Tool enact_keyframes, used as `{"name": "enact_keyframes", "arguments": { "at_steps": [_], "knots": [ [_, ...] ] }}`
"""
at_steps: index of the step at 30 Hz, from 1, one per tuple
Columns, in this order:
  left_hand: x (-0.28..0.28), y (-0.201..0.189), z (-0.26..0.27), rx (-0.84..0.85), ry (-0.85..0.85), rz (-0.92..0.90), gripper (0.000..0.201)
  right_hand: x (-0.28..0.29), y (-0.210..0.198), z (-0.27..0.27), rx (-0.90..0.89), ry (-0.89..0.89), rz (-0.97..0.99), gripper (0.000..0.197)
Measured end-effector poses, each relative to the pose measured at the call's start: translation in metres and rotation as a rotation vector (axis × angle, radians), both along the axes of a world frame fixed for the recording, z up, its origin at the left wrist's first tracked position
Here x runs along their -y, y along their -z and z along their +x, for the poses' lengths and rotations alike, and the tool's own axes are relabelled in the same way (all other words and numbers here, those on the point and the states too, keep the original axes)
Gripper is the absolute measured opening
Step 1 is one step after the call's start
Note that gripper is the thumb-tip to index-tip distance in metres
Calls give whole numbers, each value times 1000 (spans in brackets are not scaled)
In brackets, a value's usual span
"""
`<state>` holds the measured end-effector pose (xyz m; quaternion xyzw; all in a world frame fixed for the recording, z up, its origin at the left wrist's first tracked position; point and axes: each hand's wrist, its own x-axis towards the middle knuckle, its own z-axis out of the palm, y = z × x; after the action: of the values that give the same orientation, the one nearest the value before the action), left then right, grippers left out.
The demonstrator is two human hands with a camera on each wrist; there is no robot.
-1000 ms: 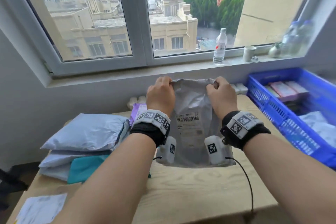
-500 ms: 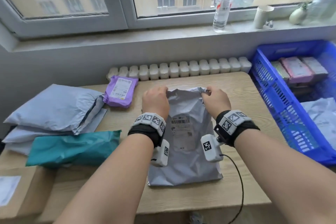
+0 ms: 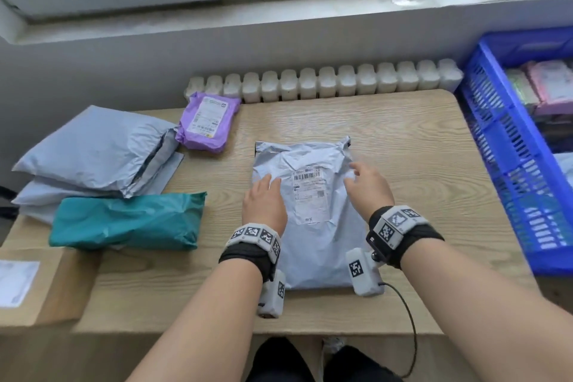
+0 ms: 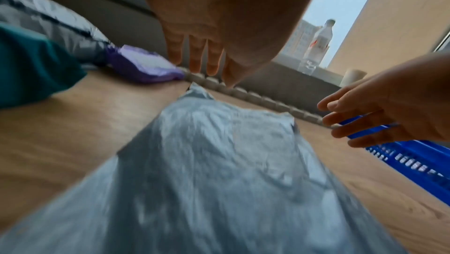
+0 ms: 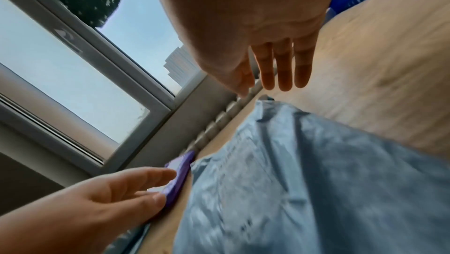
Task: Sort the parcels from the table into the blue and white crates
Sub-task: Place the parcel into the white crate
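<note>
Both hands hovered palm-down with fingers straight and loosely spread, neither grip holding anything: the left hand [image 3: 264, 206] over the left side of the grey parcel [image 3: 313, 245], the right hand [image 3: 369, 191] over its right side. Between them showed the white barcode label [image 3: 311, 194]. That crinkled, silvery mailer lay flat on the wooden bench [image 3: 418, 146], well left of the blue crate [image 3: 508, 164].
</note>
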<state>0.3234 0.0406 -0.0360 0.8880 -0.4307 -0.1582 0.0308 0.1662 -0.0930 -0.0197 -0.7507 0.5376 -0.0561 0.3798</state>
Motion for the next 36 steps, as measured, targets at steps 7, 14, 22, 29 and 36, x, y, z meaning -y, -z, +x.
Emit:
{"name": "enact_keyframes", "arguments": {
  "at_steps": [7,14,22,29,36],
  "knots": [
    [-11,41,-24,-113,11,64,49,-37,41,-19,-154,-132,-51,43],
    [-10,51,-27,-196,-287,-37,58,-39,57,-7,-194,8,-89,58],
    [5,50,-22,-300,-398,-41,47,-25,60,1,-286,120,-59,52],
    [3,54,-14,-288,-411,-89,26,-21,66,3,-271,146,-82,29],
    [-1,36,-16,-404,-557,-254,19,-18,60,-7,-224,150,-79,18]
  ]
}}
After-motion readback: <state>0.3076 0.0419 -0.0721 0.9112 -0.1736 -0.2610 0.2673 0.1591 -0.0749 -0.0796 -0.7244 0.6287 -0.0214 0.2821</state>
